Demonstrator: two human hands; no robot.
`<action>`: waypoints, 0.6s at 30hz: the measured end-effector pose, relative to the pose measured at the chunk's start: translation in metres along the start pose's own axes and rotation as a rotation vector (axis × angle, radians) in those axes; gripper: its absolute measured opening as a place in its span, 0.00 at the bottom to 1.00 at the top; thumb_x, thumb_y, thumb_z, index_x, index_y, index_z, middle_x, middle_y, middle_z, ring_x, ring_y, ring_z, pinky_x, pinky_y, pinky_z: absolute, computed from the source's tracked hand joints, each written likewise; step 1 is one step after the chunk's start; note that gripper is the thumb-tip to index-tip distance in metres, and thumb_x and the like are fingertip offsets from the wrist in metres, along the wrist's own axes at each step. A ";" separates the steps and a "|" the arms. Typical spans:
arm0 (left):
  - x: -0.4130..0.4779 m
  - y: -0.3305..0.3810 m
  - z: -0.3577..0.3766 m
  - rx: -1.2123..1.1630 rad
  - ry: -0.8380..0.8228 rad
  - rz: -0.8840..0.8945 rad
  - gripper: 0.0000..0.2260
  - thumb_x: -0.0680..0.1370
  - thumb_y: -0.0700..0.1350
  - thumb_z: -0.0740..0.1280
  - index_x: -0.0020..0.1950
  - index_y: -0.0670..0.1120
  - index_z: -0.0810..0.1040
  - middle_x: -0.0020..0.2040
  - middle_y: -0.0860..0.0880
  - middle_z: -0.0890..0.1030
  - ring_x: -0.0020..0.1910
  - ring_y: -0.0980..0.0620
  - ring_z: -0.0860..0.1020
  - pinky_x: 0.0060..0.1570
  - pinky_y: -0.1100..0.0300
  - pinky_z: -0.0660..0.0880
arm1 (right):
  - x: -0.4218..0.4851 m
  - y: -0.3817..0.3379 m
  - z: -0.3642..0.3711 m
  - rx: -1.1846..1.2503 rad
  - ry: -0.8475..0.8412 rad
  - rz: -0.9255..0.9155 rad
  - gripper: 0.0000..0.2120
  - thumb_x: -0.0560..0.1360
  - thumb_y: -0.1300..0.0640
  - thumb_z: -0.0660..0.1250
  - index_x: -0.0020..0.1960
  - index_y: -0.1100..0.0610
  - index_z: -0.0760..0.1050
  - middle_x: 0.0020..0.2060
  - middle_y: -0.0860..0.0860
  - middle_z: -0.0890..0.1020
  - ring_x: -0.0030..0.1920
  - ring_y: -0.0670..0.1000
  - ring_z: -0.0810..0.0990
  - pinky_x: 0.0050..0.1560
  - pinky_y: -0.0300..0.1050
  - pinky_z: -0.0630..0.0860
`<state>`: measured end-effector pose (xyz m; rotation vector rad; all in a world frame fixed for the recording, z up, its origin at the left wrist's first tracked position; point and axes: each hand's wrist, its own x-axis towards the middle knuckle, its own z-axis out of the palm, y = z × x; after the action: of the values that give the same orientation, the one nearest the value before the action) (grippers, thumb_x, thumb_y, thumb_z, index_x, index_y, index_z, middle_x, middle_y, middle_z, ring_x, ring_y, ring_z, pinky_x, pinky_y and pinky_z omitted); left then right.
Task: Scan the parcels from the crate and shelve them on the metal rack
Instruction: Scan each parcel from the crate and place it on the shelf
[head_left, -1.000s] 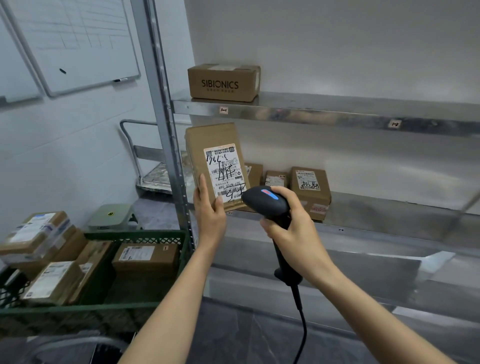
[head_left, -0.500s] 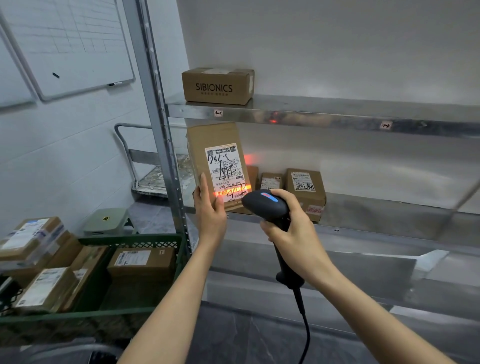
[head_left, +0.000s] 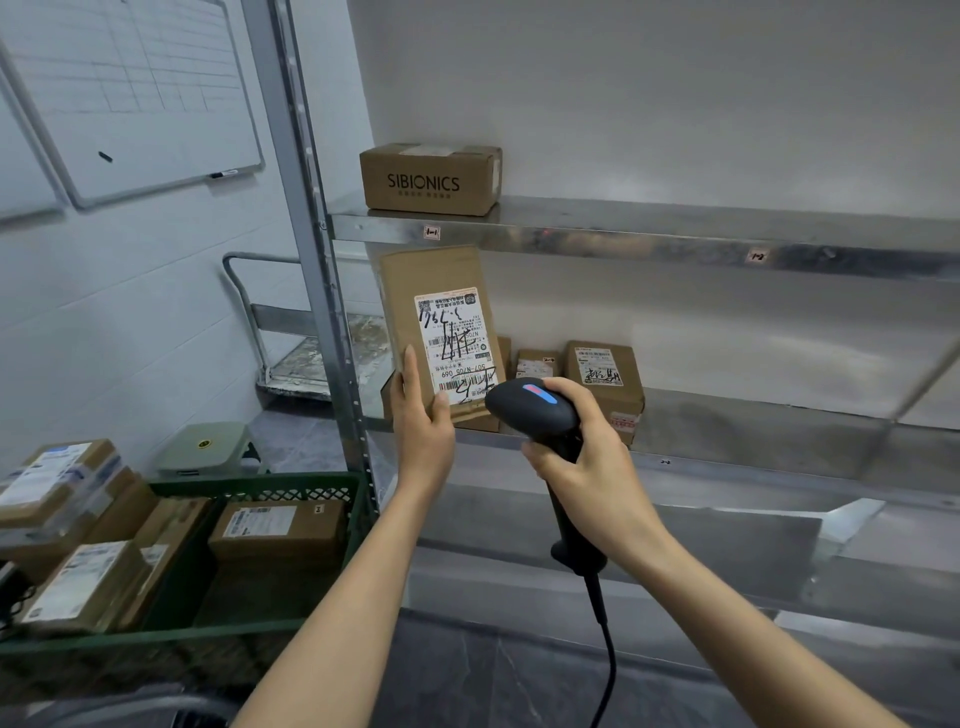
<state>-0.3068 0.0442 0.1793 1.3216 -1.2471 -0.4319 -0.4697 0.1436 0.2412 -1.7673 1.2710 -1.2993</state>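
My left hand (head_left: 423, 423) holds a flat brown parcel (head_left: 410, 291) upright by its lower edge, its white label facing me with black handwriting across it. My right hand (head_left: 592, 457) grips a black corded barcode scanner (head_left: 532, 410), its head just right of the label's lower corner and pointed at it. No red beam shows on the label. The green crate (head_left: 291, 486) at lower left holds several labelled brown parcels. The metal rack (head_left: 649, 236) fills the right side of the view.
A SIBIONICS box (head_left: 431, 179) sits on the upper shelf. A few small parcels (head_left: 602, 379) stand on the middle shelf behind the scanner. A whiteboard (head_left: 130, 88) hangs on the left wall, with a platform trolley (head_left: 301, 364) and a pale green stool (head_left: 205, 447) below.
The scanner's red beam, lit across the label half a second ago, has gone out. Both hands and the parcel have kept almost the same position.
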 end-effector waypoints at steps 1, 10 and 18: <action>0.001 0.001 0.000 -0.001 -0.003 0.002 0.29 0.82 0.41 0.58 0.78 0.56 0.49 0.76 0.49 0.57 0.66 0.64 0.58 0.61 0.71 0.59 | 0.000 0.000 -0.001 -0.002 0.005 -0.003 0.24 0.73 0.64 0.68 0.61 0.41 0.68 0.48 0.34 0.78 0.49 0.37 0.77 0.47 0.26 0.71; 0.013 0.024 0.003 -0.030 -0.078 -0.021 0.29 0.82 0.42 0.58 0.78 0.59 0.49 0.77 0.50 0.58 0.72 0.54 0.60 0.65 0.60 0.61 | -0.005 0.002 -0.027 0.009 0.072 -0.012 0.25 0.73 0.66 0.68 0.63 0.44 0.70 0.49 0.33 0.79 0.50 0.36 0.77 0.46 0.24 0.69; 0.027 0.078 0.019 -0.085 -0.203 0.011 0.29 0.82 0.42 0.58 0.77 0.60 0.49 0.77 0.52 0.58 0.74 0.52 0.60 0.66 0.59 0.59 | -0.012 0.009 -0.073 -0.020 0.089 -0.009 0.25 0.73 0.66 0.68 0.62 0.43 0.70 0.50 0.38 0.80 0.48 0.37 0.78 0.45 0.26 0.70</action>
<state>-0.3439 0.0349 0.2547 1.2204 -1.3870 -0.6164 -0.5418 0.1568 0.2543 -1.7478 1.3299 -1.3888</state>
